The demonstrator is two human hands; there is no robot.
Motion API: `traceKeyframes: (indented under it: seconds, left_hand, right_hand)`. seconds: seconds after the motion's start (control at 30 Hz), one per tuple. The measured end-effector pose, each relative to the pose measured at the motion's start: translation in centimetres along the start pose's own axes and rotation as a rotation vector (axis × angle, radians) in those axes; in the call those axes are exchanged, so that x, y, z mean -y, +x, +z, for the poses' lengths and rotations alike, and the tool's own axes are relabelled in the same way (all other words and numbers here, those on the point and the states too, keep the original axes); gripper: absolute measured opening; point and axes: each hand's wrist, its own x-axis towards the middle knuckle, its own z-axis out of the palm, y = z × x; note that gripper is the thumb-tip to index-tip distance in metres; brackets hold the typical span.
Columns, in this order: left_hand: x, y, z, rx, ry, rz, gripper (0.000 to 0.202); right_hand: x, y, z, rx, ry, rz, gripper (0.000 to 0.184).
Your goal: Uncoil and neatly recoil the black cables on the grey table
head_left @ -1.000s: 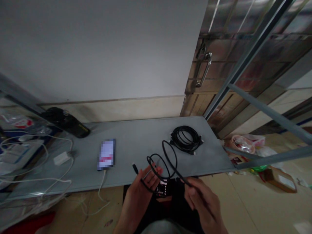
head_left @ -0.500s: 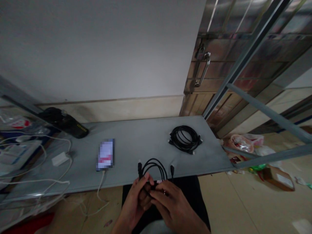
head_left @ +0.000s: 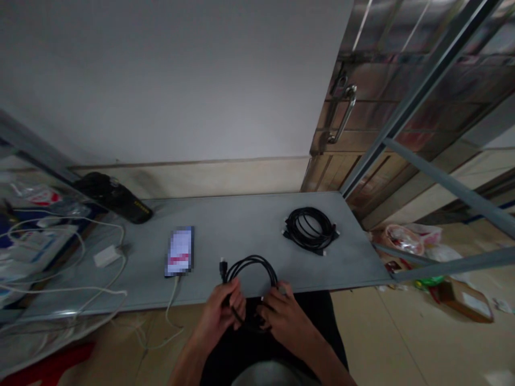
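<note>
- Two hands meet at lower centre: the left hand (head_left: 223,311) and the right hand (head_left: 281,316) both grasp a looped black cable (head_left: 251,264) over the near edge of the grey table (head_left: 241,225).
- Right of centre, a coiled black cable bundle (head_left: 310,229) lies on the table.
- Left of the hands, a phone (head_left: 179,251) lies flat, with a white charging cord (head_left: 171,300) plugged into it.

The grey table (head_left: 241,225) has a broad bare stretch through the middle of the frame, between the phone (head_left: 179,251) at centre left and the coiled black cable bundle (head_left: 310,229) at centre right. At the lower centre edge, both hands crowd a looped black cable (head_left: 251,266). White cords (head_left: 108,268) and a dark pouch (head_left: 115,197) clutter the left side.
</note>
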Motion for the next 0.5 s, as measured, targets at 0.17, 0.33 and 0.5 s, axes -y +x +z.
traceKeyframes:
  seconds: [0.17, 0.33, 0.5]
  left_hand:
    - [-1.7, 3.6, -1.3, -0.318, 0.600, 0.365, 0.047]
    - [-2.3, 7.4, -3.2, -0.615, 0.822, 0.566, 0.044]
    - [-0.3, 7.6, -2.1, -0.773, 0.916, 0.922, 0.074]
  right_hand:
    - [-4.8, 2.8, -1.0, -0.141, 0.003, 0.096, 0.041]
    - [-7.7, 6.5, 1.0, -0.295, 0.065, 0.215, 0.058]
    - [-8.7, 7.3, 2.8, -0.324, 0.143, 0.227, 0.064]
